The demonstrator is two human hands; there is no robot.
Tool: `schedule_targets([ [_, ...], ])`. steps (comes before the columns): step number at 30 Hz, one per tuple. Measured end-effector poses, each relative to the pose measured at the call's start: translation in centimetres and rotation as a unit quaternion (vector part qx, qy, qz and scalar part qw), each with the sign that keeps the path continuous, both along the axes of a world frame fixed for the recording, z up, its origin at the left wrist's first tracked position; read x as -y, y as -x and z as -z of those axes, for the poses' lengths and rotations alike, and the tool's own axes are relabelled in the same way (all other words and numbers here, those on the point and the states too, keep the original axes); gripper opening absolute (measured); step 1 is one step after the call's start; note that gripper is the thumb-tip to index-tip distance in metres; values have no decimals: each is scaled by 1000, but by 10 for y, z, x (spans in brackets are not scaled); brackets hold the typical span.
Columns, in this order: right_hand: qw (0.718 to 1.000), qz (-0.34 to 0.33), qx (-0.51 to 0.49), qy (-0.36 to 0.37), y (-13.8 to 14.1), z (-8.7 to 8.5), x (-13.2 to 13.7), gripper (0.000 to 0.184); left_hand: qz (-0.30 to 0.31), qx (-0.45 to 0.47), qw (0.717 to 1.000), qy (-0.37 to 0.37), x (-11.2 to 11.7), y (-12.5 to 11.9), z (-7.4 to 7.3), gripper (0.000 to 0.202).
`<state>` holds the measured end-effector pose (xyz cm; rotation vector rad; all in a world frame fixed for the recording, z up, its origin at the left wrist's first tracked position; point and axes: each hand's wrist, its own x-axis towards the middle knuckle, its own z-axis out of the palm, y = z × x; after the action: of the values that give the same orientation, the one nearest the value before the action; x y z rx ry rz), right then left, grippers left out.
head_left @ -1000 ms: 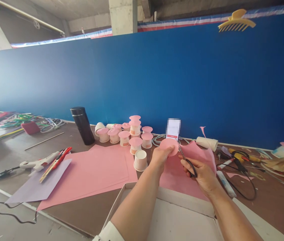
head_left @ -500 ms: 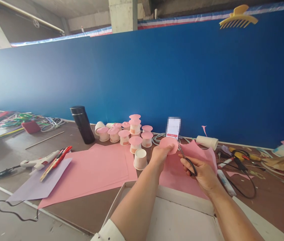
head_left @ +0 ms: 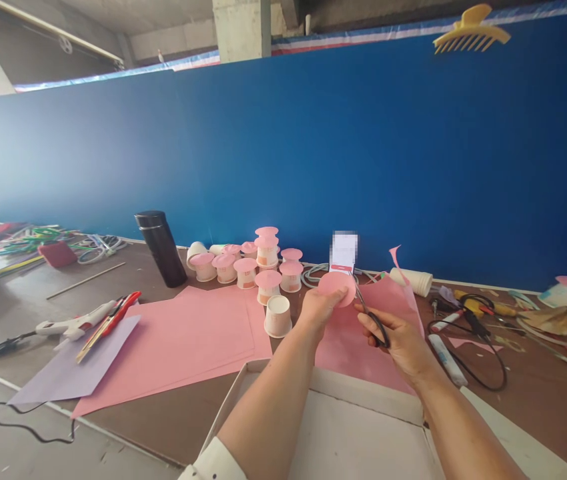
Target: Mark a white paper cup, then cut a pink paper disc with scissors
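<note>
My left hand (head_left: 317,311) pinches a round pink paper disc (head_left: 332,285) between thumb and fingers, above the right-hand pink sheet. My right hand (head_left: 399,341) is closed around the black handles of a pair of scissors (head_left: 381,328). The blades point up and away, beside the disc's right edge; whether they touch it I cannot tell. Below and behind the hands lies a large pink paper sheet (head_left: 353,353), with a narrow curled pink strip (head_left: 396,255) standing up at its far right. An upside-down paper cup (head_left: 278,317) is left of my left hand.
Several paper cups topped with pink discs (head_left: 268,281) stand at the back, near a black flask (head_left: 161,250). On the left are pink sheets (head_left: 188,340), a glue gun (head_left: 76,325) and a red cutter (head_left: 111,325). A phone (head_left: 343,250) leans behind the disc; an open box (head_left: 363,427) is in front.
The far right part of the pink sheet sits lower, and the curled strip shows longer and farther left. Both hands keep nearly the same pose; the whole view has shifted slightly.
</note>
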<state>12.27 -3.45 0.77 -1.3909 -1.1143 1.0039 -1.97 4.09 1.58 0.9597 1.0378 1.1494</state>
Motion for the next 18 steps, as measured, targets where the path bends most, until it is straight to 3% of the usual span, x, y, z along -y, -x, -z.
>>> schedule_targets([
  [5,1000,3,-8,-4,0,-1,1,57,-1,3,1000,22,0,0,-1,35],
  [18,1000,3,-24,11,-2,-1,1,59,21,-12,1000,-3,-1,0,2,42],
])
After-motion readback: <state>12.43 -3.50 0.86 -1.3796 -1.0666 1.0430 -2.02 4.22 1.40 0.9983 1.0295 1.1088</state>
